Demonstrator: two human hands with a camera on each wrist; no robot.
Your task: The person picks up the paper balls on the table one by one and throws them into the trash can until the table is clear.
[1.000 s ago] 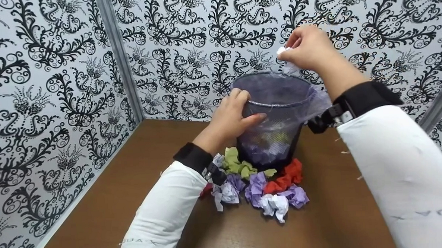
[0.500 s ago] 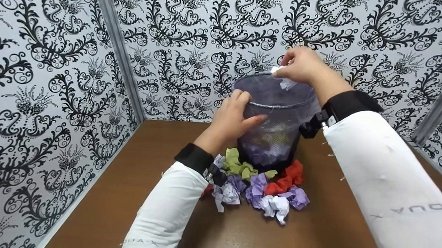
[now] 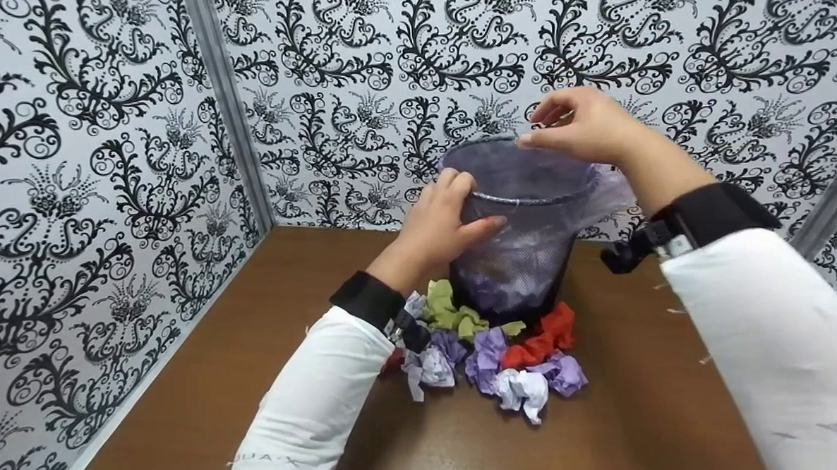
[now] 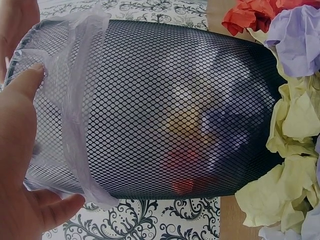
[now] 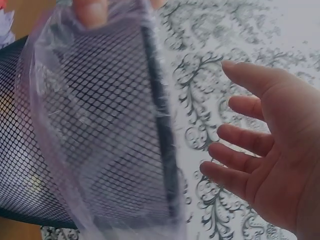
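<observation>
Mesh wastebasket [image 3: 515, 259] stood on brown table [image 3: 254, 355], clear plastic liner [image 3: 604, 195] draped over rim. Left hand [image 3: 436, 223] gripped rim at 9 o'clock. Right hand [image 3: 583, 125] hovered above rim at 1 o'clock, fingers spread, empty. Crumpled paper balls [image 3: 497, 348] lay at base, 6 o'clock.

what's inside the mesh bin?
The mesh bin has a clear plastic liner. Through the mesh, blurry red, yellowish and purple lumps sit near the bottom; what they are cannot be told.

The mesh bin [image 3: 524, 237] stands on the table [image 3: 268, 354] near the back wall [image 3: 383, 74], with crumpled papers [image 3: 494, 345] in front of it.
</observation>
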